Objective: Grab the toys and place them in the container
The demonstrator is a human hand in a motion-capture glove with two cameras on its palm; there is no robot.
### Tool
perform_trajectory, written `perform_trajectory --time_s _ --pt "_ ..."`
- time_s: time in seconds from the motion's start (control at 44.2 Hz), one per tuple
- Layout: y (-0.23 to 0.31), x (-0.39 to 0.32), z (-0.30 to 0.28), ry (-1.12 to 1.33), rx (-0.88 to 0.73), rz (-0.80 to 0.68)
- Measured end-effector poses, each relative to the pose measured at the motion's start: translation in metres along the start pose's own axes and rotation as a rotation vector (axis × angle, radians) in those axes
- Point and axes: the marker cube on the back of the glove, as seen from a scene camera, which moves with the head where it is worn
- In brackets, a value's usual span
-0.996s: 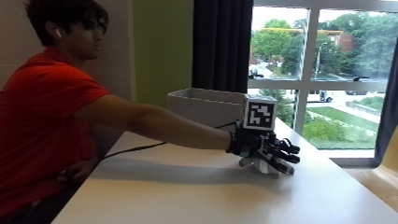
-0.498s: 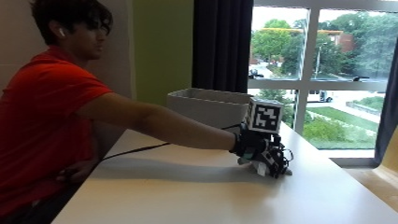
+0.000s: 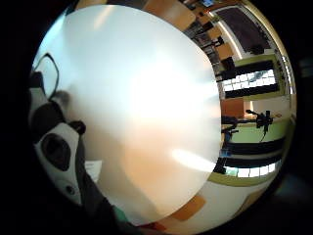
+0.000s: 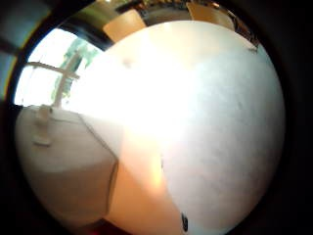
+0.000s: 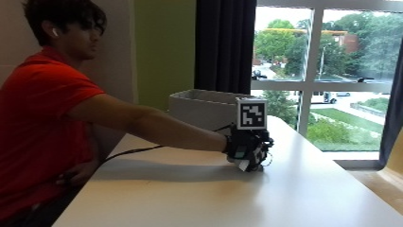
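Note:
In the outside view my gloved right hand [image 5: 247,146] is down on the white table [image 5: 189,194], arm stretched out in front of the container. Its fingers are curled round a small black-and-white toy [image 5: 244,164], of which only a white scrap shows beneath the glove. The little finger side palm view shows the same toy [image 3: 58,147] close against the palm, white with black patches, above the table top [image 3: 146,98]. The container [image 5: 201,111], a pale grey open box, stands just behind and left of the hand. The thumb side palm view shows its wall [image 4: 63,166] nearby.
A dark curtain [image 5: 223,47] and a large window [image 5: 327,71] stand behind the table's far end. The table's right edge [image 5: 353,179] drops off toward the window. The person's bare left hand [image 5: 72,177] lies by their lap.
A second ago the gloved fingers were spread over the toy on the table. They have since curled round it, and the hand has drawn a little toward the container.

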Motion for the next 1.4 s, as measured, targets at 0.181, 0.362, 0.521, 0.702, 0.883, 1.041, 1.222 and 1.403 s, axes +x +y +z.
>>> perform_trajectory --time_s 0.181,0.362,0.521,0.702,0.883,1.041,1.222,1.403 --pt "0.020 0.020 -0.008 0.019 -0.014 0.074" --pt "0.039 0.020 -0.084 -0.151 0.079 -0.087" --pt "0.058 0.003 -0.162 -0.174 0.175 -0.190" --pt "0.073 -0.043 -0.218 -0.176 0.232 -0.254" --pt "0.088 -0.113 -0.259 -0.201 0.260 -0.332" --pt "0.105 -0.179 -0.282 -0.200 0.265 -0.415" --pt "0.113 -0.223 -0.275 -0.172 0.194 -0.459" --pt "0.116 -0.236 -0.259 -0.148 0.048 -0.454"
